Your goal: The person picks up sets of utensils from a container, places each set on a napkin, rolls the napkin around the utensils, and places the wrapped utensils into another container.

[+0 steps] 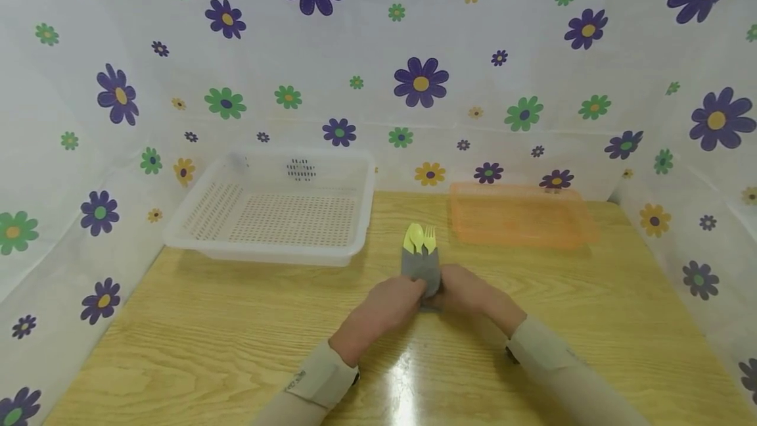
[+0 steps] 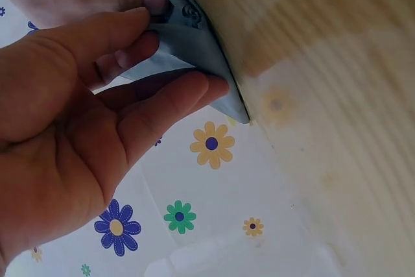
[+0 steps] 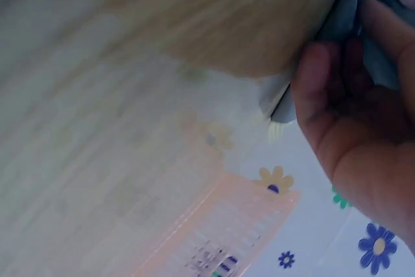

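A grey cloth cutlery pouch (image 1: 418, 263) lies at the middle of the table, its mouth facing away from me. Out of it stick the yellow-green heads of a knife (image 1: 408, 240), a spoon (image 1: 416, 235) and a fork (image 1: 430, 238); their handles are hidden inside. My left hand (image 1: 396, 298) pinches the near part of the pouch between thumb and fingers, as the left wrist view shows on the folded cloth (image 2: 185, 47). From the other side my right hand (image 1: 470, 289) grips the pouch's right edge, fingers curled against the fabric (image 3: 285, 105).
A white perforated plastic basket (image 1: 272, 252) stands at the back left. At the back right is a shallow, see-through orange tray (image 1: 520, 238). A white flower-printed sheet (image 1: 367, 45) encloses the wood-grain table (image 1: 236, 334) at the back and sides.
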A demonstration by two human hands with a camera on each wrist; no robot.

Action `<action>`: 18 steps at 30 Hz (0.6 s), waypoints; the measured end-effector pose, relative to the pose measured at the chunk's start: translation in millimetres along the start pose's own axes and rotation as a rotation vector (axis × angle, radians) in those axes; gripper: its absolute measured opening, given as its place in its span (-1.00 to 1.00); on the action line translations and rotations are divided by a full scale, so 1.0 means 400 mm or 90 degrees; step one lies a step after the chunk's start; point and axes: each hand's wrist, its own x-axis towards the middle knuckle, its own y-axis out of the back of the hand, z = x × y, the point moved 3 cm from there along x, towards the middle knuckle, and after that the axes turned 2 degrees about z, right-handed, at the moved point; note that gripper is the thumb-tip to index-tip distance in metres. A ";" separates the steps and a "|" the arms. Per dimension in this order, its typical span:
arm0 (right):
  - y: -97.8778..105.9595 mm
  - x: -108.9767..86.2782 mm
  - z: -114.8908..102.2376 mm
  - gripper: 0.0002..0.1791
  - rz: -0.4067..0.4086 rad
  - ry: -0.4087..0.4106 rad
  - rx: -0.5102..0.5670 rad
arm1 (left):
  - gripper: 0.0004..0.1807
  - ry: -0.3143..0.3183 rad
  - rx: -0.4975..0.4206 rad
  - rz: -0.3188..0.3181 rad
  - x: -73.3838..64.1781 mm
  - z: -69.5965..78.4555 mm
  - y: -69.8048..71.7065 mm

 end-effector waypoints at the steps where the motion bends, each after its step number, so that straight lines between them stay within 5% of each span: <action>1: 0.004 0.000 0.003 -0.73 -0.020 0.005 0.028 | -0.91 0.002 0.007 -0.003 0.000 0.002 0.000; 9: 0.031 -0.010 0.005 -0.71 -0.165 -0.015 0.168 | -0.92 -0.001 0.069 -0.009 0.000 0.023 0.008; 15: 0.037 -0.012 0.017 -0.77 -0.215 0.005 0.197 | -0.93 -0.003 0.092 -0.004 0.002 0.031 0.008; 18: 0.042 -0.019 0.025 -0.79 -0.220 -0.039 0.195 | -0.97 -0.001 0.100 0.006 0.004 0.032 0.007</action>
